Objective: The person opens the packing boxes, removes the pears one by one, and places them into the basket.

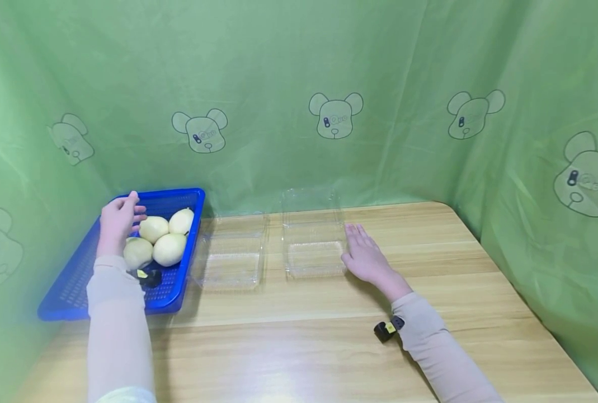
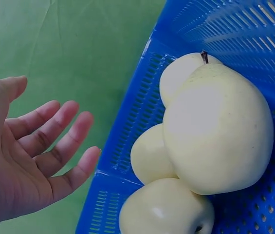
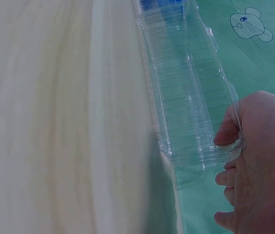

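Note:
Several pale yellow pears (image 1: pixel 170 249) lie together in a blue plastic basket (image 1: pixel 192 246). My left hand (image 1: pixel 117 223) is raised over the basket's left part, beside the pears. In the left wrist view its fingers are spread and loosely bent, with nothing between them; one large pear (image 2: pixel 219 129) with a dark stem sits nearest that camera. A clear plastic clamshell box (image 1: pixel 315 258) stands on the table with its lid raised at the back. My right hand (image 1: pixel 366 258) lies along the box's right side, fingers straight. In the right wrist view, the thumb (image 3: pixel 228 131) overlaps the box's rim.
Another clear open clamshell box (image 1: pixel 233 270) stands between the basket and the box at my right hand. All stand on a wooden table (image 1: pixel 278 341). Green curtains (image 1: pixel 268 67) with bear-head prints enclose the table at the back and sides.

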Demonstrator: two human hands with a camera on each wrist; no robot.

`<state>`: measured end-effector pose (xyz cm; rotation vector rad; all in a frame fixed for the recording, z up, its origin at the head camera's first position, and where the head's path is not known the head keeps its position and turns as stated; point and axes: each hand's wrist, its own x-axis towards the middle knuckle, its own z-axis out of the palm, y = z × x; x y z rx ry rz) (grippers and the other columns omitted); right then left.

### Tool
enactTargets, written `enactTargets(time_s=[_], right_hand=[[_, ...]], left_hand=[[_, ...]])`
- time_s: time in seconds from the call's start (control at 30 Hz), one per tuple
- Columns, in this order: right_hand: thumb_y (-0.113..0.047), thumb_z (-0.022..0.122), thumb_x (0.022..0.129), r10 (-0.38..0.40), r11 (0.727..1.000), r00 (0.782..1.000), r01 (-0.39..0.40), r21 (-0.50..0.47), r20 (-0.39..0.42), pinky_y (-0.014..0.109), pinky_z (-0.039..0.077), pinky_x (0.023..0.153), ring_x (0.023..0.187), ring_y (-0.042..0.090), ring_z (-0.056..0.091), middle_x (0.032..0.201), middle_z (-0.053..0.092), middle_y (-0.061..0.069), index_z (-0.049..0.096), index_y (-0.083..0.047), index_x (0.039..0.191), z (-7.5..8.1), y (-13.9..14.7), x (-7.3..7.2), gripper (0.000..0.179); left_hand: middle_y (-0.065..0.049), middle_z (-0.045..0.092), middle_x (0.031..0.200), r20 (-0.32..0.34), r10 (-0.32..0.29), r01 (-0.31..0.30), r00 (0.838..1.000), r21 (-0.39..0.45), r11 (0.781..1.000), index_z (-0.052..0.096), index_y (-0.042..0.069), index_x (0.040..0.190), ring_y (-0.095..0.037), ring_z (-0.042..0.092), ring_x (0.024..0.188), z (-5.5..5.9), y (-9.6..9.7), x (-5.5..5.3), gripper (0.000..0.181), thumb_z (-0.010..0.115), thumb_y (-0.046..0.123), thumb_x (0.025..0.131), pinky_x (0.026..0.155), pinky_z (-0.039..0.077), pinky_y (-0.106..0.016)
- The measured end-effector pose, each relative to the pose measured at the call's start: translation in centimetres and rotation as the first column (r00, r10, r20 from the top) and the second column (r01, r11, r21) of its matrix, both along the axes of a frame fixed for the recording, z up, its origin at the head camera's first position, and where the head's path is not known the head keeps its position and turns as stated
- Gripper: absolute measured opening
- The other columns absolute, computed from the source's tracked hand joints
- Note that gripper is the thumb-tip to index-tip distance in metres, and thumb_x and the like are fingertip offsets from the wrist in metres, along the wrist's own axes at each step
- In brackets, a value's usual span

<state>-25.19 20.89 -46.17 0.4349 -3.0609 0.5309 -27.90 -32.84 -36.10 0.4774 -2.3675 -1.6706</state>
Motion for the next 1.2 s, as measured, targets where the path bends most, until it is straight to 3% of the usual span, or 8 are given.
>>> enactTargets(time_s=[0.07, 0.17, 0.4, 0.8, 1.2], right_hand=[[-0.028, 0.039, 0.099, 0.002, 1.0, 1.0, -0.002, 0.006, -0.003, 0.057, 0.009, 0.122, 0.15, 0.042, 0.003, 0.163, 0.006, 0.021, 0.005, 0.003, 0.154, 0.0, 0.0, 0.0, 0.072], [-0.029, 0.039, 0.099, 0.005, 1.0, 1.0, -0.005, 0.009, -0.009, 0.056, 0.009, 0.122, 0.15, 0.042, 0.003, 0.162, 0.006, 0.022, 0.006, 0.003, 0.154, 0.1, 0.0, 0.1, 0.072], [-0.03, 0.04, 0.099, 0.009, 1.0, 1.0, -0.009, 0.016, -0.027, 0.056, 0.01, 0.122, 0.15, 0.042, 0.003, 0.162, 0.005, 0.022, 0.008, 0.004, 0.153, 0.1, 0.0, 0.2, 0.072], [-0.033, 0.038, 0.101, 0.01, 1.0, 0.998, -0.008, 0.03, -0.061, 0.055, 0.011, 0.123, 0.151, 0.041, 0.004, 0.162, 0.007, 0.022, 0.012, 0.005, 0.153, 0.2, 0.0, 0.1, 0.069], [-0.042, 0.034, 0.104, 0.021, 0.999, 0.997, -0.019, 0.027, -0.068, 0.055, 0.01, 0.123, 0.151, 0.041, 0.001, 0.162, 0.004, 0.022, 0.011, 0.005, 0.153, 0.1, 0.0, -0.1, 0.072]], left_hand=[[0.025, 0.063, 0.078, -0.016, 0.008, -0.008, 1.0, 0.017, 1.0, 0.056, 0.023, 0.113, 0.004, 0.065, 0.072, 0.3, 0.1, 0.1, 0.044, 0.046, 0.061, 0.094, 0.061, 0.053, -0.016], [0.025, 0.063, 0.079, -0.036, 0.015, -0.014, 0.999, 0.025, 1.0, 0.056, 0.025, 0.108, 0.005, 0.064, 0.071, 0.8, 0.2, 0.3, 0.039, 0.047, 0.061, 0.093, 0.061, 0.053, -0.016], [0.025, 0.062, 0.08, -0.07, 0.013, -0.015, 0.997, -0.02, 1.0, 0.048, 0.004, 0.139, 0.007, 0.063, 0.069, 1.8, 0.7, 1.1, 0.071, 0.046, 0.059, 0.094, 0.06, 0.051, -0.014], [0.028, 0.06, 0.08, -0.116, -0.021, 0.01, 0.993, -0.096, 0.995, 0.046, 0.003, 0.141, 0.008, 0.062, 0.072, 3.3, 1.5, 2.9, 0.07, 0.048, 0.056, 0.095, 0.061, 0.05, -0.012], [0.028, 0.059, 0.083, -0.175, -0.049, 0.019, 0.983, -0.17, 0.985, 0.049, 0.004, 0.139, 0.011, 0.061, 0.074, 4.3, 3.7, 4.4, 0.066, 0.047, 0.054, 0.096, 0.068, 0.049, -0.009]])
